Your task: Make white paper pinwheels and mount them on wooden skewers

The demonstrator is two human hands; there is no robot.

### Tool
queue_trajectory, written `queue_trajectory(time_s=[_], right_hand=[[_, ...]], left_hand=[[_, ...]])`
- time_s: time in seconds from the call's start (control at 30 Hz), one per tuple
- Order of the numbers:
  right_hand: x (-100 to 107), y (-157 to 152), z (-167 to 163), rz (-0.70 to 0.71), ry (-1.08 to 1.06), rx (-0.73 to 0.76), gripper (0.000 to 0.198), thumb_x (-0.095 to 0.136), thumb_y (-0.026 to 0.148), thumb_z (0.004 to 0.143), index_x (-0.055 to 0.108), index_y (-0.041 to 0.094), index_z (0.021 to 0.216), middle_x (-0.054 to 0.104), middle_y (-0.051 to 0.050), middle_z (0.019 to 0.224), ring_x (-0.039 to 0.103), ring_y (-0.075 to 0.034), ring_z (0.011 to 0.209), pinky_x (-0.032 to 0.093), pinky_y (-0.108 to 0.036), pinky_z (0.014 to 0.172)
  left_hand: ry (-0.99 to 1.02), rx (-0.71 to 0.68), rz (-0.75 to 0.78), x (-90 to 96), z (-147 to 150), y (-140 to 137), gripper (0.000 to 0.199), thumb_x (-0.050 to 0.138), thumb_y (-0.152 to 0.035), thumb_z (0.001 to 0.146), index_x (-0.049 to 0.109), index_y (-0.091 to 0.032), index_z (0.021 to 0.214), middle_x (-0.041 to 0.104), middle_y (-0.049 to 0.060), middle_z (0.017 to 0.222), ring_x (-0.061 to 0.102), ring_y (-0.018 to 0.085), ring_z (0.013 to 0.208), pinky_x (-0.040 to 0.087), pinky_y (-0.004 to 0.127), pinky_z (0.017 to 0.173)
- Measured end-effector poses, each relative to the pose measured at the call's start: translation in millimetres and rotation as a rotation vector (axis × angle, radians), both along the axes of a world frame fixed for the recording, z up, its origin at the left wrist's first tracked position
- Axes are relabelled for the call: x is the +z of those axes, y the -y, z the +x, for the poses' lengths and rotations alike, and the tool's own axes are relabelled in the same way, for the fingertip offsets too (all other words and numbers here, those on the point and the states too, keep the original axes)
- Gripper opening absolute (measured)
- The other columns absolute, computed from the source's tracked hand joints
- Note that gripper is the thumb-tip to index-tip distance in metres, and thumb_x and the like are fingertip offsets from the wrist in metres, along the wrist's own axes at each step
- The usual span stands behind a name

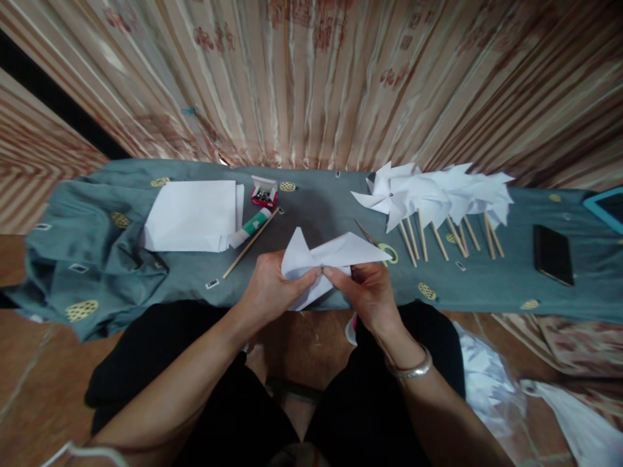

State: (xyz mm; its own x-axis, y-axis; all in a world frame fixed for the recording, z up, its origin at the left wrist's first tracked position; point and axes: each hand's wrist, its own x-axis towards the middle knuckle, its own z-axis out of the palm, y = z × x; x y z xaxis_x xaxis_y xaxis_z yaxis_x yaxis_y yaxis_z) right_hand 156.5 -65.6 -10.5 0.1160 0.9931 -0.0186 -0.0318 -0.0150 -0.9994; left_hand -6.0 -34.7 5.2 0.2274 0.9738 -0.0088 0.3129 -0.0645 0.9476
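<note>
Between my two hands is a white paper pinwheel [335, 251], held above the near edge of the cloth-covered table. My left hand [275, 282] grips its left side, thumb pressed at the centre. From the right, my right hand [367, 288] pinches it, its thumb tip meeting the left one at the middle. A small dark spot shows at the centre beside the thumbs. The fingers behind the paper are hidden. Just beyond my right hand lie scissors [387, 253] with pale green handles. A wooden stick [250, 243] rests to the left of the pinwheel.
Stacked white paper [195, 214] lies at left, near a glue stick [256, 222] and an open red box [264, 192] of small metal pieces. Several finished pinwheels [438, 194] on sticks overlap at right. Farther right is a black phone [553, 254]. A curtain [311, 84] hangs behind the table.
</note>
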Motion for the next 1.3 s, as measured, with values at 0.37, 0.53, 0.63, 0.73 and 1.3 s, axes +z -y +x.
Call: queue_trajectory(time_s=[0.37, 0.53, 0.63, 0.73, 1.3], right_hand=[[4, -1, 7, -0.086, 0.006, 0.032, 0.023, 0.078, 0.039, 0.064, 0.068, 0.018, 0.066, 0.065, 0.001, 0.063, 0.051, -0.011, 0.055, 0.042, -0.025, 0.051], [5, 0, 6, -0.126, -0.013, 0.054, 0.024, 0.076, 0.040, 0.065, 0.068, 0.018, 0.067, 0.065, 0.000, 0.062, 0.051, -0.012, 0.054, 0.043, -0.025, 0.051], [4, 1, 5, -0.136, 0.004, 0.042, 0.025, 0.076, 0.040, 0.065, 0.067, 0.017, 0.066, 0.063, 0.000, 0.060, 0.049, -0.011, 0.053, 0.040, -0.024, 0.050], [4, 0, 5, -0.142, 0.007, 0.049, 0.026, 0.075, 0.041, 0.066, 0.066, 0.016, 0.067, 0.061, 0.001, 0.059, 0.048, -0.010, 0.052, 0.037, -0.024, 0.048], [12, -4, 9, -0.185, -0.111, 0.126, 0.032, 0.079, 0.045, 0.063, 0.064, 0.017, 0.064, 0.060, 0.002, 0.059, 0.047, -0.009, 0.052, 0.035, -0.023, 0.049]], left_hand=[[0.133, -0.012, -0.230, 5.0, 2, 0, 0.024, 0.075, -0.033, 0.060, 0.069, -0.010, 0.067, 0.069, 0.004, 0.063, 0.061, 0.015, 0.053, 0.048, 0.021, 0.049], [0.119, -0.024, -0.246, 6.0, 1, 3, 0.022, 0.074, -0.032, 0.060, 0.068, -0.011, 0.065, 0.068, 0.004, 0.062, 0.060, 0.014, 0.052, 0.048, 0.021, 0.048], [0.135, -0.047, -0.248, 5.8, 1, 5, 0.023, 0.075, -0.033, 0.061, 0.069, -0.012, 0.069, 0.069, 0.004, 0.064, 0.061, 0.015, 0.054, 0.049, 0.021, 0.049], [0.151, -0.056, -0.268, 6.5, 0, 4, 0.023, 0.074, -0.033, 0.061, 0.070, -0.012, 0.067, 0.068, 0.003, 0.063, 0.061, 0.015, 0.054, 0.048, 0.021, 0.049], [0.234, 0.064, -0.339, 2.2, 6, -3, 0.034, 0.079, -0.032, 0.054, 0.073, -0.009, 0.079, 0.075, 0.008, 0.074, 0.069, 0.021, 0.065, 0.055, 0.027, 0.056]])
